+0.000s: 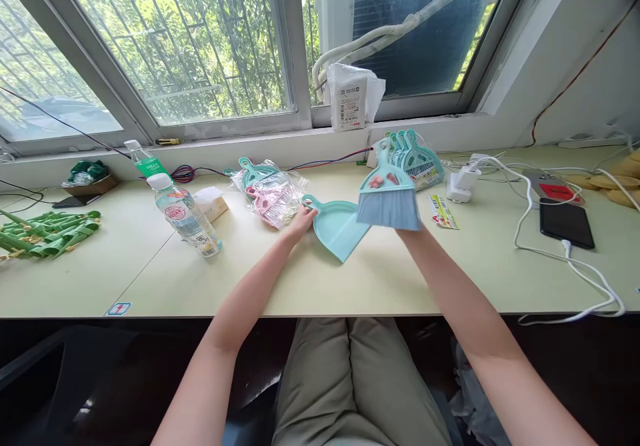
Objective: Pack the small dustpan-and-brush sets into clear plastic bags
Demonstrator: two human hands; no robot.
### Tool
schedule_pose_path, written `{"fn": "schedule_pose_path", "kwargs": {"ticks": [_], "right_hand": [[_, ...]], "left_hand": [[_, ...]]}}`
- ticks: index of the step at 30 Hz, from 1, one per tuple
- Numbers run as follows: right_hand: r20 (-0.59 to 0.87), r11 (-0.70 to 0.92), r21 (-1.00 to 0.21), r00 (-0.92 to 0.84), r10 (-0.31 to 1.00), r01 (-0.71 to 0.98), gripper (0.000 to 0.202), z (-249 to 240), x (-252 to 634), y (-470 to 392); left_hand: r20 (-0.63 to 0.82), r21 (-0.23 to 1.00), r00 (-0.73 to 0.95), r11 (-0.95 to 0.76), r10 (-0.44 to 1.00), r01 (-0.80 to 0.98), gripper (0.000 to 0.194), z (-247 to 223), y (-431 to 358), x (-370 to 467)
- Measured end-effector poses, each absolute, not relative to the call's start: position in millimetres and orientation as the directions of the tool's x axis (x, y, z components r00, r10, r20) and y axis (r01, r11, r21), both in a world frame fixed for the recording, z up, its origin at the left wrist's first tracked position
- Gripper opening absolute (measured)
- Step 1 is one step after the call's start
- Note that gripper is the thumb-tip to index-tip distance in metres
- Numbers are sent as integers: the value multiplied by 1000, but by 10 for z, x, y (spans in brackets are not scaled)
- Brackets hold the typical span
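Your left hand is pinched closed on the looped handle of the smooth mint-green dustpan at mid-table, while beside it the mint brush, with pink patches and grey-blue bristles, mostly hides your right hand, whose opening and grip you cannot tell.

Tabletop: pale yellow, with a seam and a small sticker left of the left hand
Beyond and left of the left hand: plastic-wrapped mint and pink dustpan sets
Farther left: tissue packet, two bottles, coiled cable
Far left: tied green stalks, small open box
Beyond the right hand: wrapped mint sets
Right of it: colorful packet, white charger
Far right: black smartphone, white cables
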State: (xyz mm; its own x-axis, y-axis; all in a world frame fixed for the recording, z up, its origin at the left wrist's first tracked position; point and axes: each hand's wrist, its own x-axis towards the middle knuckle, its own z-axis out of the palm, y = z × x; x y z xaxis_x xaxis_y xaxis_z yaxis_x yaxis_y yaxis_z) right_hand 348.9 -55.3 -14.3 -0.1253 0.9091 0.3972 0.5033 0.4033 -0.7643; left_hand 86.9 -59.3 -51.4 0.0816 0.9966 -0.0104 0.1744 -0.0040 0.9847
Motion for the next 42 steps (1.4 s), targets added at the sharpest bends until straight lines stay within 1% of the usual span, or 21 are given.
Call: {"fn": "schedule_pose_path", "kwargs": {"ticks": [1, 2, 4, 6, 7, 9, 10, 12, 15, 17, 20, 24, 27, 31, 33, 35, 37, 39, 40, 42], "right_hand": [[404, 362, -740, -54, 913, 567, 55, -100, 3636, -527], [395, 286, -702, 23, 918, 653, 54, -81, 3780, -508], [338, 180, -654, 71, 939, 734, 43, -123, 4013, -495], [245, 43, -516, 99, 965, 855, 31, -243, 4125, -507], [216, -15, -422, 117, 969, 906, 27, -308, 4134, -516], [208, -88, -261, 145, 967, 961, 26, -409, 4089, -530], [222, -100, -225, 151, 963, 969, 28, -436, 4053, -533], [230, -131, -187, 173, 958, 974, 31, -447, 3992, -533], [199, -186, -170, 218, 955, 968, 35, -417, 3970, -527], [178, -194, -191, 228, 957, 962, 37, -398, 3999, -524], [120, -170, -231, 202, 972, 958, 35, -366, 4057, -525], [27, -103, -235, 112, 993, 966, 33, -297, 4035, -553], [11, -44, -204, 47, 999, 978, 34, -273, 3925, -582], [16, -89, -145, 92, 996, 985, 29, -280, 3852, -595], [32, -126, -144, 132, 991, 982, 30, -250, 3911, -594], [81, -163, -203, 182, 980, 966, 31, -177, 4005, -599], [166, -155, -325, 217, 962, 933, 32, -86, 4060, -618], [258, -24, -424, 147, 955, 905, 33, -27, 3999, -652], [294, 73, -433, 65, 954, 898, 33, -26, 3914, -673], [308, 259, -376, -143, 941, 890, 29, -88, 3659, -716]], "left_hand": [[18, 976, 83, -36, 996, 214, 41, -500, -555, 780], [56, 961, 98, -80, 994, 263, 41, -482, -524, 695], [113, 903, 111, -149, 987, 402, 37, -443, -485, 556], [124, 802, 75, -145, 989, 580, 31, -416, -475, 481], [128, 742, 47, -128, 991, 658, 29, -410, -477, 466], [170, 622, -6, -103, 985, 776, 27, -408, -494, 468], [204, 569, -29, -94, 979, 817, 27, -409, -506, 477], [258, 488, -62, -75, 964, 870, 29, -402, -533, 504], [234, 398, -64, -36, 970, 917, 32, -361, -582, 549], [200, 328, -47, -22, 979, 945, 28, -325, -619, 586], [178, 249, 13, -58, 984, 967, 23, -288, -687, 661], [162, 249, 65, -105, 985, 963, 26, -292, -791, 805], [180, 271, 77, -125, 981, 954, 28, -323, -850, 910], [193, 341, 89, -152, 977, 928, 30, -369, -878, 988], [191, 351, 93, -157, 977, 923, 30, -387, -883, 1009], [187, 343, 100, -161, 977, 926, 31, -400, -892, 1030], [189, 347, 115, -176, 975, 921, 32, -412, -909, 1056], [193, 388, 143, -210, 971, 898, 34, -424, -935, 1088], [193, 417, 181, -248, 964, 874, 34, -429, -950, 1106], [183, 469, 328, -375, 927, 800, 31, -435, -983, 1138]]}}
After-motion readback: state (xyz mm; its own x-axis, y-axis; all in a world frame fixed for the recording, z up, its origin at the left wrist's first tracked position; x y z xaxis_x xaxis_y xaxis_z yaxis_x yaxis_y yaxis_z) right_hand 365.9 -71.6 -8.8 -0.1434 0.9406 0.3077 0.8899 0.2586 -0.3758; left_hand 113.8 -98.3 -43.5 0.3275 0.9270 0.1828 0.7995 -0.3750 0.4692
